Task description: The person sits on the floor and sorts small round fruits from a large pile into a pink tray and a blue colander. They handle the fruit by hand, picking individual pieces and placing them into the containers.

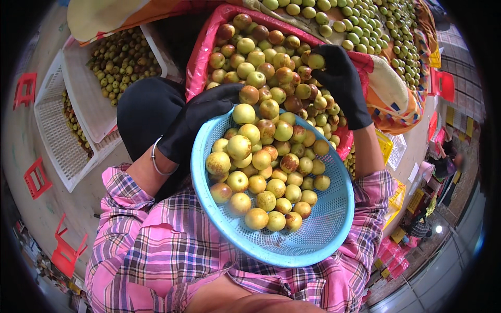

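In my lap tilts a blue mesh basket (334, 229), its far part heaped with yellow-green jujubes (276, 161) blotched reddish brown. Beyond its rim stands a crate lined with red plastic (195, 62), full of more jujubes (284, 60). My left hand (216, 104), in a black glove, reaches over the basket's far-left rim; its fingers close at a reddish jujube (249, 95). Some of those fingertips are hidden. My right hand (339, 78), gloved in black too, is over the crate's right side, with a greenish jujube (315, 61) at its fingertips.
At the left, white plastic crates (55, 130) hold smaller-looking fruit. Greener fruits (360, 31) lie spread on cloth beyond the red-lined crate. A patterned blanket (396, 99) drapes at the right. Red stools (68, 250) stand on the floor; yellow crates (396, 201) are at the right.
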Demonstrator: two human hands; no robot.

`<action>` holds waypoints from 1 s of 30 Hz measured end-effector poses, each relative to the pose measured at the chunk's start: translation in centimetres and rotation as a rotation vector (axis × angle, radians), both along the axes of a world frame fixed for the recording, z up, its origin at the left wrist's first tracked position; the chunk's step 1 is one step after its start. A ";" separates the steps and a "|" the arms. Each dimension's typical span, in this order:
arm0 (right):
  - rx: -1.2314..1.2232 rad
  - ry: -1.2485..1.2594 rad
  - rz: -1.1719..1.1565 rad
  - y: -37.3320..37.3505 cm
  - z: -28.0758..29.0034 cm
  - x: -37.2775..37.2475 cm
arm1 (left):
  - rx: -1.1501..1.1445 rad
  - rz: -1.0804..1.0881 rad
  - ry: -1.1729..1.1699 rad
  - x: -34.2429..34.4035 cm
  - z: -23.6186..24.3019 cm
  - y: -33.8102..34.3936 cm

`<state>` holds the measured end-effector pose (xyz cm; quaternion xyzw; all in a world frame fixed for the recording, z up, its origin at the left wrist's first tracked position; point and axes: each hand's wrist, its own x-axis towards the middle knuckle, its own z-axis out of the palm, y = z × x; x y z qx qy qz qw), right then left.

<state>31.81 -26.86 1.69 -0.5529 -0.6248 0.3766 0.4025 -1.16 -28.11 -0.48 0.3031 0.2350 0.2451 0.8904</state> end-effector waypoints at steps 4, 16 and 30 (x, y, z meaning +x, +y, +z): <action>-0.111 0.293 0.008 1.2 0.7 -1.0 | -0.010 0.008 0.035 0.1 1.2 -0.2; 0.233 -0.242 0.048 4.2 -1.1 -1.1 | -0.022 0.010 0.068 0.4 3.0 -0.5; 0.079 -0.485 0.029 -2.3 4.0 0.0 | 0.115 0.009 0.020 0.5 2.7 -0.4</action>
